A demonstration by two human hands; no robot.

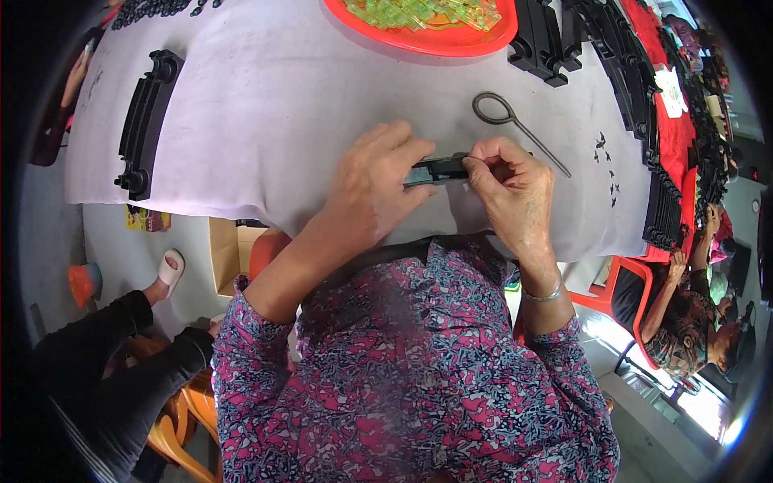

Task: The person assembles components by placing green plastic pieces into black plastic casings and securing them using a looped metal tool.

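The black strip (441,171) is narrow and straight, approx. level, w/ its long side going from left to right. Its left part has a greyish, shiny face, a bit like glass; the middle part is darker. Finer details are too small to tell. It is b/w both hands, over the near part of the table; if it touches the cloth, I cannot tell.

L hand (378,181) is clamped on the left end, thumb below & fingers above. R hand (519,193) has thumb & index finger pinched together on the right end. A thin silver bracelet (543,295) is on the R wrist.

Just beyond R hand, a dark metal tool (539,145) w/ an oval loop lies on the grey tablecloth (241,145). More to the right are small black spots (614,189), loose pcs. or print, I cannot tell.

At the far side, a red plate (451,50) holds clear yellow-green pcs. (427,12); black plastic parts (547,48) are on its right. One similar black part (150,125) lies alone at the table's left.
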